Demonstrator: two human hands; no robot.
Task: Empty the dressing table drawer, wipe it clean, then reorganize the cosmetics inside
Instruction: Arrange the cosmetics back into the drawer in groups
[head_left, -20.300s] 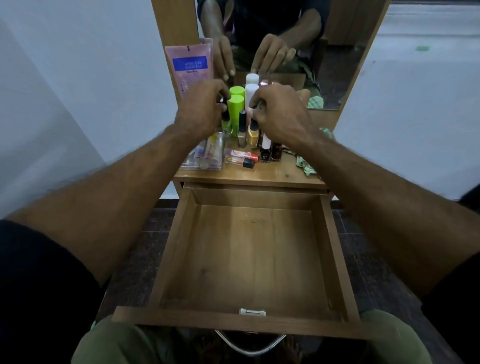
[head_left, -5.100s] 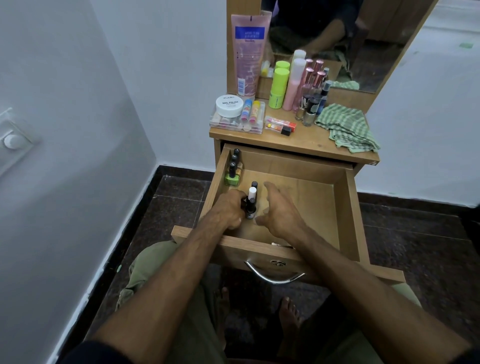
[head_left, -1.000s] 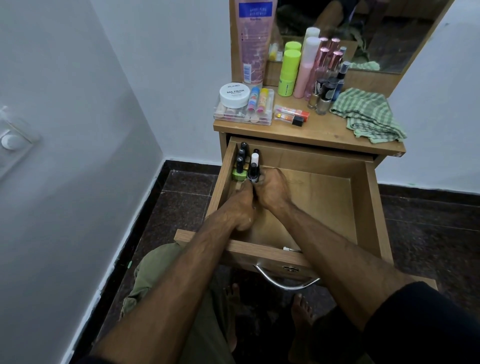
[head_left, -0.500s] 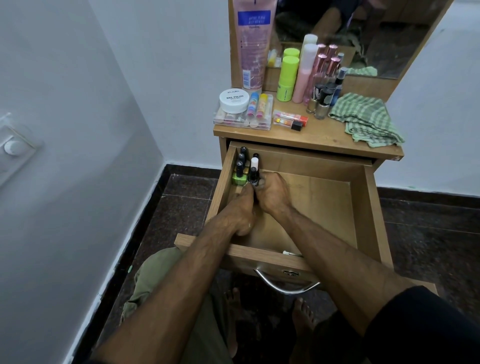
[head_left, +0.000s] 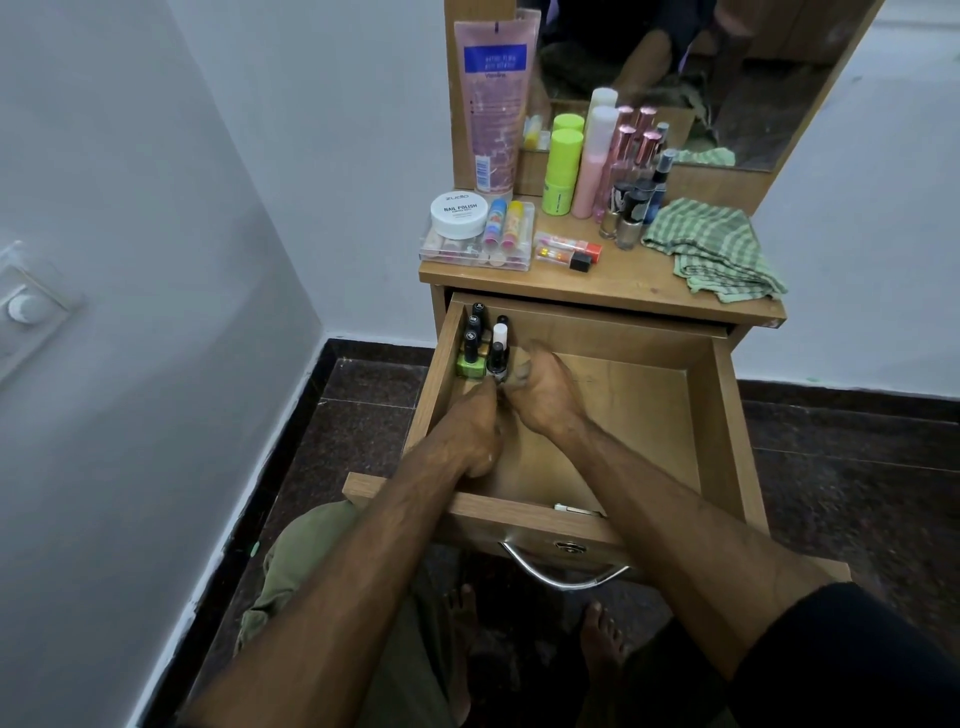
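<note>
The wooden drawer (head_left: 727, 415) is pulled out, and its floor is mostly bare. Several nail polish bottles (head_left: 475, 332) stand in its back left corner, one of them green (head_left: 470, 365). My left hand (head_left: 467, 431) pinches the base of the front black-capped bottle (head_left: 497, 358). My right hand (head_left: 545, 389) rests against that bottle's right side, with its thumb beside it. On the tabletop (head_left: 597, 293) lie a pink tube (head_left: 493, 104), a white jar (head_left: 458, 213), a clear case (head_left: 478, 252), a green stick (head_left: 563, 171), a pink bottle (head_left: 592, 161), lip tubes (head_left: 569, 249) and more polish bottles (head_left: 626, 218).
A folded green checked cloth (head_left: 711, 249) lies at the tabletop's right end. The mirror (head_left: 753, 78) rises behind the cosmetics. A white wall (head_left: 156, 312) stands close on the left. The drawer's metal handle (head_left: 563, 577) hangs over my knees and bare feet.
Twenty seconds ago the drawer was empty and both hands were at the tabletop bottles. Bottles now stand in the drawer's back left corner. Over the last second the hands barely moved.
</note>
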